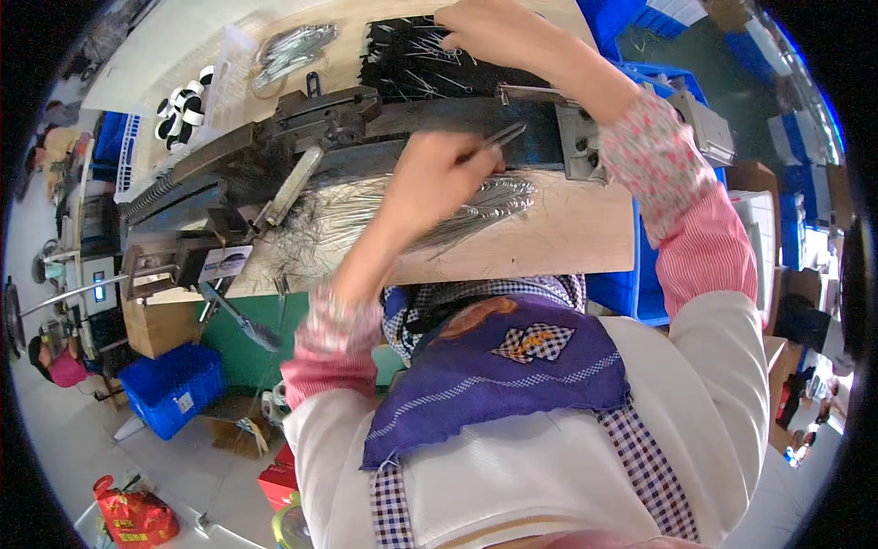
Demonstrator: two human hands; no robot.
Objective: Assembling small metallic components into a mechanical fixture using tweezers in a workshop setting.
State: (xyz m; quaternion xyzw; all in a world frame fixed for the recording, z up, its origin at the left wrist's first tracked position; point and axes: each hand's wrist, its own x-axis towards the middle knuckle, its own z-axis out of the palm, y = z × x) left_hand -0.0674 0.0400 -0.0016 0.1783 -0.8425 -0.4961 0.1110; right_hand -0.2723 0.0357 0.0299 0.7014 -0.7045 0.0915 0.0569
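My left hand point(434, 178), blurred by motion, is closed round a slim pointed metal tool point(508, 134) whose exact kind I cannot make out. It is above the near side of a long dark metal bench fixture point(366, 119). Below that hand, a pile of thin metal rods with looped ends point(494, 197) lies on the wooden table point(567, 238). At the far side, my right hand point(480, 27) reaches over a black cloth point(389, 55) with thin metal pieces point(439, 84) scattered on it. Its thumb and finger are apart, with nothing visible between them.
A clear bag of metal parts point(297, 46) lies at the back. Left of it, a white basket point(224, 69) holds black-and-white rolls point(183, 110). A metal block point(578, 142) sits at the fixture's right end. Blue crates point(647, 274) stand right of the table, and a blue bin point(174, 389) on the floor.
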